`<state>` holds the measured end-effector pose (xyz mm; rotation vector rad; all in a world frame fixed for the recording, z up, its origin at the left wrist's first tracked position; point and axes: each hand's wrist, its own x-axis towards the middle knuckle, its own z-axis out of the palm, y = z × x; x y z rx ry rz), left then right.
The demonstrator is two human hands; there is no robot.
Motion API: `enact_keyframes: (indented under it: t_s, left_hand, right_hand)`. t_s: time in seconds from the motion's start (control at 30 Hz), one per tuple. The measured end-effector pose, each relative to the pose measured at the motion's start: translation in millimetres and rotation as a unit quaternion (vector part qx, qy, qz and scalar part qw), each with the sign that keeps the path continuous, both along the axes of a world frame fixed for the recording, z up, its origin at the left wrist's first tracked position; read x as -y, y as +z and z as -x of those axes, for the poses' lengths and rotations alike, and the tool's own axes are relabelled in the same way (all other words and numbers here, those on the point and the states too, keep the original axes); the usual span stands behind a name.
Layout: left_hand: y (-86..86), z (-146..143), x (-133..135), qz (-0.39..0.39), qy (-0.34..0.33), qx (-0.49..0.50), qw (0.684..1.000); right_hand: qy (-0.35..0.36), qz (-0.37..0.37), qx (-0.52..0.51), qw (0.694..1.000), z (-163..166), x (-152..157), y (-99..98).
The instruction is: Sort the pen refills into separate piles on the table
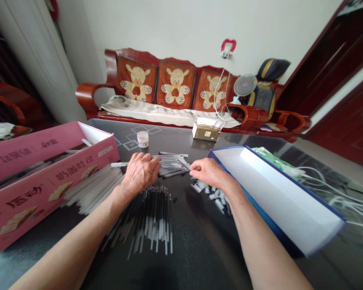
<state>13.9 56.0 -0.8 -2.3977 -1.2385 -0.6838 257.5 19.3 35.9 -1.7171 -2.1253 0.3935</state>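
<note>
My left hand [142, 173] is closed around a translucent white pen tube [117, 164], whose end sticks out to the left. In my right hand [210, 174], thumb and forefinger pinch a thin dark pen refill [184, 164] that points left toward the other hand. Below my left hand lies a spread of refills [151, 221] with dark tips facing away from me. A stack of empty-looking tubes [98, 189] rests to its left. Between the hands is a pile of grey filled tubes [174, 159]. Small white cap-like pieces [216, 197] lie under my right wrist.
A pink printed box [57, 173] holding long pieces stands at left, and a blue-edged white box [278, 193] at right. A small round tub [142, 139] and a tissue pack [206, 131] sit at the dark table's far side. White cables [345, 201] lie far right.
</note>
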Motion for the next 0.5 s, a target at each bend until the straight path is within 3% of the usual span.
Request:
enact_keyframes:
  t_s: [0.13,0.2,0.37,0.5]
  left_hand:
    - [6.0,6.3,-3.6,0.01,0.032,0.011,0.999]
    - [7.6,8.2,-4.7,0.017,0.04,0.014,0.999]
    - [5.6,6.4,-4.7,0.019,0.027,0.007,0.999]
    - [3.5,0.0,-1.7,0.007,-0.043,0.012,0.999]
  right_hand:
    - [0.068,0.218,-0.123,0.966,28.5,12.3,-0.5]
    - [0.079,0.282,-0.157,0.943,47.1,18.4,-4.6]
    - [0.111,0.31,-0.205,0.922,75.3,28.7,-15.1]
    - [0.131,0.273,-0.203,0.931,72.9,24.5,-19.8]
